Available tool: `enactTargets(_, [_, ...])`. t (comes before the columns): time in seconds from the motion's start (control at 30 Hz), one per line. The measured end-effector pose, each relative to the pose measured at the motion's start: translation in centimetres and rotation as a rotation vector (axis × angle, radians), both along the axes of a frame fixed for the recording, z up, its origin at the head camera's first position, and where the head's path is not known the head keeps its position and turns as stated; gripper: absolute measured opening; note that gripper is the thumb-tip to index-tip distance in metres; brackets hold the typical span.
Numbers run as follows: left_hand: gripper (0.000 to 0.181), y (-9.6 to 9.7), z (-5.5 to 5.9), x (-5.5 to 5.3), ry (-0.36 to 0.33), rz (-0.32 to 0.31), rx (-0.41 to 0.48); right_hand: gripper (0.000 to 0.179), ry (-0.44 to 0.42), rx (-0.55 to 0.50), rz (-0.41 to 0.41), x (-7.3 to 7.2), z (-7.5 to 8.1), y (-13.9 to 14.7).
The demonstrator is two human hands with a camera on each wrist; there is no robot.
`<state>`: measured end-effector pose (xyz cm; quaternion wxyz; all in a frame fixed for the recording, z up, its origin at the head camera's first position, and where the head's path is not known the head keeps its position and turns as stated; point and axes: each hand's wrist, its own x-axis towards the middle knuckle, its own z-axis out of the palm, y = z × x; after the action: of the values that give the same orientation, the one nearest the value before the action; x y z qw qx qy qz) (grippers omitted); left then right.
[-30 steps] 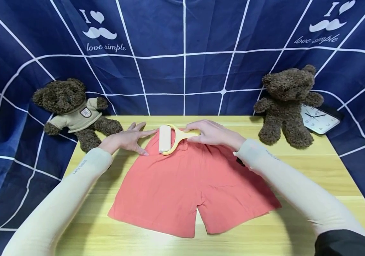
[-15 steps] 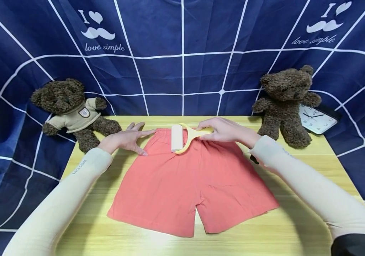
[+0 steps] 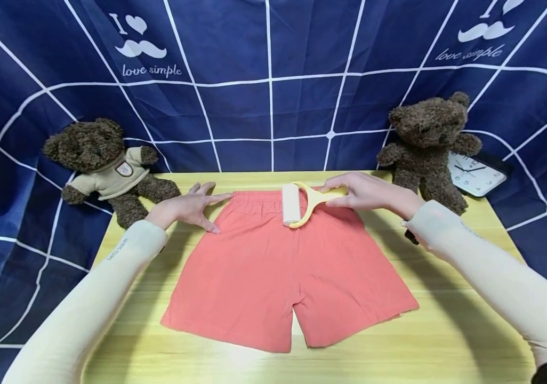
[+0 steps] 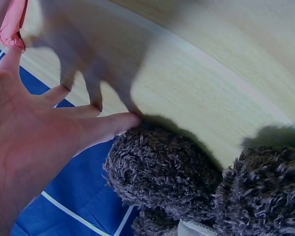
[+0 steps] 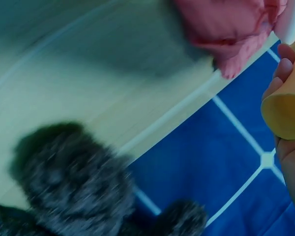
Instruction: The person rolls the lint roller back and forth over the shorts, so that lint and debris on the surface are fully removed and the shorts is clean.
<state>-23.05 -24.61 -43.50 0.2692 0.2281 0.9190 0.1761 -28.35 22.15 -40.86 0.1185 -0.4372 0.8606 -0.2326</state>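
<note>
Coral-red shorts (image 3: 254, 266) lie spread flat on the wooden table, waistband toward the back. My right hand (image 3: 362, 191) grips the yellow handle of a lint roller (image 3: 291, 204), whose white roll lies over the middle of the waistband. In the right wrist view the flared handle end (image 5: 285, 115) shows in the curled fingers. At the waistband's left corner my left hand (image 3: 188, 209) rests with spread, straight fingers, thumb and index on the cloth's edge. The left wrist view shows the left palm (image 4: 34, 128) beside a bit of the red cloth (image 4: 12, 27).
A brown teddy bear in a beige sweater (image 3: 112, 173) sits at the back left, close to the left hand. Another brown teddy bear (image 3: 429, 149) sits at the back right, partly covering a white clock (image 3: 475, 173). A blue gridded cloth (image 3: 235, 48) hangs behind the table (image 3: 235, 368).
The right hand has drawn the lint roller rightward along the waistband, from near its left end to the middle. The left hand has stayed at the left corner.
</note>
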Motion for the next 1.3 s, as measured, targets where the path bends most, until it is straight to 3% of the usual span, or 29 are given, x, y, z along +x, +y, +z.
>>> enactTargets(0.13, [0.109,-0.1,0.1,-0.1,0.006,-0.001,-0.006,0.022,-0.007,0.021,-0.051,0.0,0.5,1.4])
enactTargets(0.4, [0.109,0.2,0.3,-0.3,-0.017,0.001,0.006,0.017,0.017,0.039,-0.056,0.2,0.9,4.7])
enactTargets(0.83, [0.107,0.2,0.2,-0.2,-0.027,-0.002,-0.003,0.026,-0.001,0.112,-0.176,1.7,2.1,10.1])
enactTargets(1.2, [0.108,0.4,0.0,-0.1,-0.018,-0.013,0.014,0.024,0.014,0.215,-0.223,2.0,3.6,13.3])
enactTargets(1.3, [0.108,0.4,0.1,-0.1,-0.016,-0.008,0.005,0.024,0.046,0.231,-0.204,2.1,3.8,14.1])
